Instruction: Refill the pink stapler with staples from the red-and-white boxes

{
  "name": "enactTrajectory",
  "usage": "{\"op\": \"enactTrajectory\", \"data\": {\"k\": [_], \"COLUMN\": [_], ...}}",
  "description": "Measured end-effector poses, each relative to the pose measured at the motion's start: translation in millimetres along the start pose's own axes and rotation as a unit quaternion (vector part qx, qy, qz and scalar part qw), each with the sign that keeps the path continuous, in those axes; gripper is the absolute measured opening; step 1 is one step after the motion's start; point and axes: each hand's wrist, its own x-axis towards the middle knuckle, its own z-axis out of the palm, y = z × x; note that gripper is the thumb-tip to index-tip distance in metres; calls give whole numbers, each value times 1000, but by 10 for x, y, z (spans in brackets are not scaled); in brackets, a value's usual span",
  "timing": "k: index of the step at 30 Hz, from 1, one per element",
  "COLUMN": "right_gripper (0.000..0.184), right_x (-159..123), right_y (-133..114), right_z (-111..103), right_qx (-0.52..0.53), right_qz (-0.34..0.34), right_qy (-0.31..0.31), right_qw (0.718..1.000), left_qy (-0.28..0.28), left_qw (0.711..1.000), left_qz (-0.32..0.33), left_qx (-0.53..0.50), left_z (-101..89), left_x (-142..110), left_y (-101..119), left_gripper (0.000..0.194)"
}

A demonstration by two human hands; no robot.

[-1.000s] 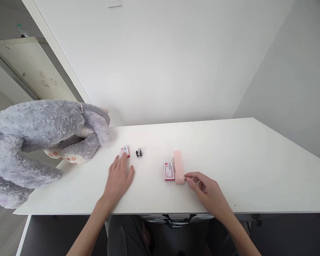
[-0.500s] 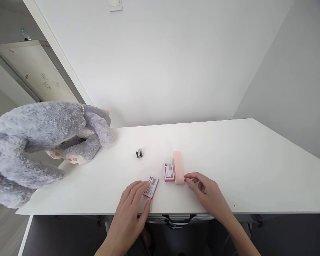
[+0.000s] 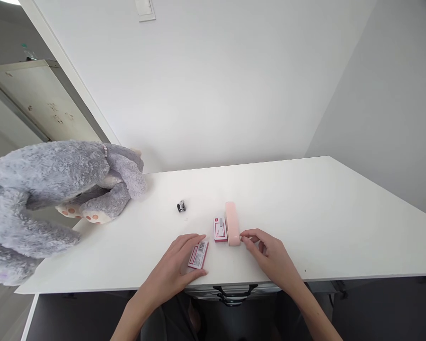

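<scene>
On the white desk, a small red-and-white staple box (image 3: 198, 255) lies tilted, label up, under my left hand (image 3: 173, 267). My index finger rests at its far end and my thumb at its near end, so the hand spans it. A pink stapler (image 3: 232, 224) lies lengthwise, pointing away from me. Against its left side sits a second red-and-white box (image 3: 219, 229). My right hand (image 3: 270, 255) is by the stapler's near right edge, thumb and index fingertips pinched together. Whether anything is between them is too small to see.
A small black-and-silver piece (image 3: 181, 206), too small to name surely, lies behind the boxes. A large grey plush toy (image 3: 57, 175) leans over the desk's left end. Wall (image 3: 227, 94) bounds the back; a black drawer handle (image 3: 234, 291) shows below the front edge.
My left fingers have spread around the near box, which has turned slightly and shifted a little toward me. The right hand stays beside the stapler. The whole view has shifted slightly.
</scene>
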Motion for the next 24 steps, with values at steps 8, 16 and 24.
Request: {"op": "enactTrajectory", "data": {"k": [8, 16, 24], "right_gripper": [41, 38, 38], "right_x": [40, 52, 54], "right_y": [77, 74, 69], "right_z": [10, 19, 13], "right_qx": [-8, 8, 16], "right_qz": [-14, -15, -18], "right_qy": [0, 0, 4], "right_qw": [1000, 1000, 1000], "left_qy": [106, 67, 80], "left_qw": [994, 997, 996], "left_qz": [-11, 29, 37], "left_qx": [-40, -5, -13], "left_z": [43, 112, 135], "left_x": [337, 833, 751], "left_y": [138, 264, 45], "left_gripper": [65, 74, 76]}}
